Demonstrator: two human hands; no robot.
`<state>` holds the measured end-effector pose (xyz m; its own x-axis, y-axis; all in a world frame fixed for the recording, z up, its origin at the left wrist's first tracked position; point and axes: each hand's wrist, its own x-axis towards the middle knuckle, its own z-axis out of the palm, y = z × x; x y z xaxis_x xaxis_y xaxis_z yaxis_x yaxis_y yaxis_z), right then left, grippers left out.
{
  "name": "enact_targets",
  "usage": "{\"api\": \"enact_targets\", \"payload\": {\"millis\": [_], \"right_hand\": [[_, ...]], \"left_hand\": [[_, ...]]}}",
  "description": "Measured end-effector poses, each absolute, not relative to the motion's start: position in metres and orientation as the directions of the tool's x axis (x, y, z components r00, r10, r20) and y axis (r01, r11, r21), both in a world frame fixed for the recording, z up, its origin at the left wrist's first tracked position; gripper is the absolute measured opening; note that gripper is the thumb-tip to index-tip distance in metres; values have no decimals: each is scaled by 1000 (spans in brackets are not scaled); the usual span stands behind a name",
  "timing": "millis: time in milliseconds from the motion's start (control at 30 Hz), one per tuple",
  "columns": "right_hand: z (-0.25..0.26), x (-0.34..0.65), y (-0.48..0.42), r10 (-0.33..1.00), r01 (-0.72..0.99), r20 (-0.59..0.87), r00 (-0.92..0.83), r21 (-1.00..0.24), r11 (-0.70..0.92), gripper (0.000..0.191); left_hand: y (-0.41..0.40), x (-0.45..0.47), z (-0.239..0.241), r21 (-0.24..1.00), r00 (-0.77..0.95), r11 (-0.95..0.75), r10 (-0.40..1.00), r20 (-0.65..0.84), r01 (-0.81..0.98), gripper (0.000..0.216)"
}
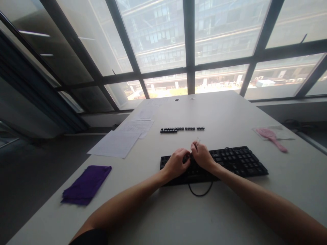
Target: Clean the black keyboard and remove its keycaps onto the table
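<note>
Tall windows (153, 37), beyond the far edge of one white table (143, 211). On the table, well in from the left edge, one black keyboard (230, 160). Along that left edge, at least three loose paper sheets (112, 144) (partly overlapping); nearer, one folded purple cloth (87, 183). Two hands at the keyboard: left hand (177, 161) with curled fingers, cannot tell whether pinching anything; right hand (201, 154) with fingertips pinched. Towards the right edge, one pink brush (270, 135). Between those right fingertips, one thin wire tool (198, 139). Beyond the keyboard, mid-table, two rows of black keycaps (168, 130), too small to count.
</note>
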<state>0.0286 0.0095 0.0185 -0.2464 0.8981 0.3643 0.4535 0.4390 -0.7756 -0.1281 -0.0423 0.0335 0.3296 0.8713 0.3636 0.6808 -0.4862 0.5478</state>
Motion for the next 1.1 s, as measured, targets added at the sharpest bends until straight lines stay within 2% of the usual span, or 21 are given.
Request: {"api": "enact_targets", "payload": {"millis": [233,467,667,867,1100], "right_hand": [[16,33,18,951,282,288,-111,-909,308,28],[15,33,15,941,236,318,-119,-911,338,27],[16,31,15,947,252,309,-86,-913,320,27],[15,32,19,960,213,279,4,-939,271,28],[16,30,19,969,174,246,-20,-954,245,24]], "left_hand": [[-41,-132,32,617,288,-474,879,381,629,12],[-42,-132,32,608,304,-525,848,434,596,8],[-42,-129,32,552,327,-535,839,435,639,11],[-34,-139,47,656,260,-452,890,373,605,10],[34,-192,40,630,129,-337,927,353,699,8]]}}
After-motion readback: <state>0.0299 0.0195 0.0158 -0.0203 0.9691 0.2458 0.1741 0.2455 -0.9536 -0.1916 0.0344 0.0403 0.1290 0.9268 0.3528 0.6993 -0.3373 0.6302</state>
